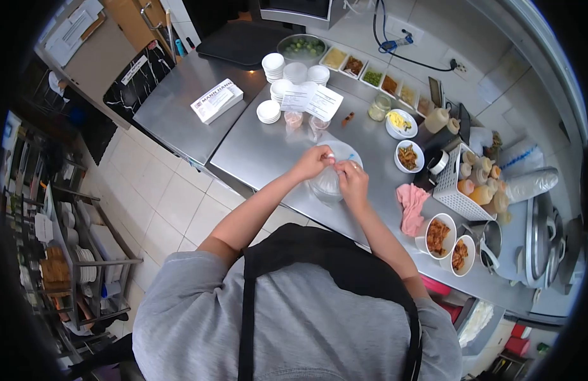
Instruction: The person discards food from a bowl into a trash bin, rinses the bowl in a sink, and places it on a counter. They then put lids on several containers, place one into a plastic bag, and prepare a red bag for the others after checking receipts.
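Observation:
My left hand (pixel 315 161) and my right hand (pixel 352 180) are close together over the steel counter, fingers pinched at the top of a clear plastic bag (pixel 327 184). The bag looks rounded and partly see-through; what is inside it cannot be made out. A blue mark shows on the plastic behind my fingers. Just beyond my hands stand two small clear bags (pixel 294 120) with pinkish contents, and printed paper slips (pixel 325 102) lie over them.
Stacked white lids (pixel 268 112) and a glove box (pixel 216 101) are to the left. On the right are a pink cloth (pixel 411 208), bowls of food (pixel 409 156), tubs of red food (pixel 437 235) and a white basket of sauce bottles (pixel 456 181). Ingredient trays (pixel 372 77) line the wall.

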A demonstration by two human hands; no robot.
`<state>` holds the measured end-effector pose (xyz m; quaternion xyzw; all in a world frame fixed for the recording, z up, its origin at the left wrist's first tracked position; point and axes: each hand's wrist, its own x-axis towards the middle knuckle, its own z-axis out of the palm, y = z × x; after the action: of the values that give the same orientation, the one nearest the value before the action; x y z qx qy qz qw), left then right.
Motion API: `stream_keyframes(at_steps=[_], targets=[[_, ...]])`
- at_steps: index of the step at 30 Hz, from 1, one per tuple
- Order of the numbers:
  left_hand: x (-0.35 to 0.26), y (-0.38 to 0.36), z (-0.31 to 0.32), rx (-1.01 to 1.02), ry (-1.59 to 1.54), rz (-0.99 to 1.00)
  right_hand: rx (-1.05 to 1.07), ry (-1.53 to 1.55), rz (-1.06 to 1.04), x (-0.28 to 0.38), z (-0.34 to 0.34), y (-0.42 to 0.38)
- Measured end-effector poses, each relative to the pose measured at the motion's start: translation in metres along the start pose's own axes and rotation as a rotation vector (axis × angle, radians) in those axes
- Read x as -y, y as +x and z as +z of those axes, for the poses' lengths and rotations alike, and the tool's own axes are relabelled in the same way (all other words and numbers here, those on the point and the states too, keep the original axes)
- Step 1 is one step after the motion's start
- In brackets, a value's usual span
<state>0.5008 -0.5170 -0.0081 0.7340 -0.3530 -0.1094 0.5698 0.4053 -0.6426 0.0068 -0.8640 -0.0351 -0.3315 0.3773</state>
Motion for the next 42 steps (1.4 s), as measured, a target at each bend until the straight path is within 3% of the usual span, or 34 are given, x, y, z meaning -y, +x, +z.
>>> stream_keyframes(at_steps=[9,11,13,15,17,20,21,23,32,35,40,42], targets=[[-0.023,0.006,-0.009,-0.048,0.132,-0.157,-0.019,0.017,0.011,-0.003,0.004,-0.006],[-0.024,0.006,-0.011,-0.021,0.09,-0.171,0.054,0.067,0.307,-0.004,0.0,-0.003],[-0.015,0.007,-0.012,-0.003,-0.279,-0.213,0.058,0.128,0.411,-0.02,0.007,0.006],[-0.02,0.01,-0.012,0.014,-0.262,-0.245,0.059,0.187,0.513,-0.017,0.007,0.021],[-0.019,0.011,-0.01,0.021,-0.248,-0.278,-0.049,0.652,0.665,-0.008,0.01,0.033],[-0.014,0.012,-0.008,-0.06,-0.284,-0.317,-0.217,0.789,0.709,-0.003,0.009,0.028],[-0.017,0.01,-0.006,-0.119,-0.302,-0.316,-0.217,0.79,0.705,-0.005,0.008,0.023],[-0.019,0.008,-0.003,-0.178,-0.323,-0.317,-0.055,0.197,0.381,-0.007,0.005,0.01],[-0.018,0.002,-0.002,-0.241,-0.396,-0.31,-0.125,0.215,0.397,-0.009,0.02,0.008],[-0.024,0.001,-0.003,-0.195,-0.413,-0.337,-0.1,0.211,0.416,-0.016,0.019,0.01],[-0.035,0.008,-0.018,0.133,-0.481,-0.433,-0.016,0.202,0.432,-0.014,0.014,0.013],[-0.033,0.01,-0.016,0.107,-0.444,-0.413,0.024,0.199,0.429,-0.015,0.013,0.014]])
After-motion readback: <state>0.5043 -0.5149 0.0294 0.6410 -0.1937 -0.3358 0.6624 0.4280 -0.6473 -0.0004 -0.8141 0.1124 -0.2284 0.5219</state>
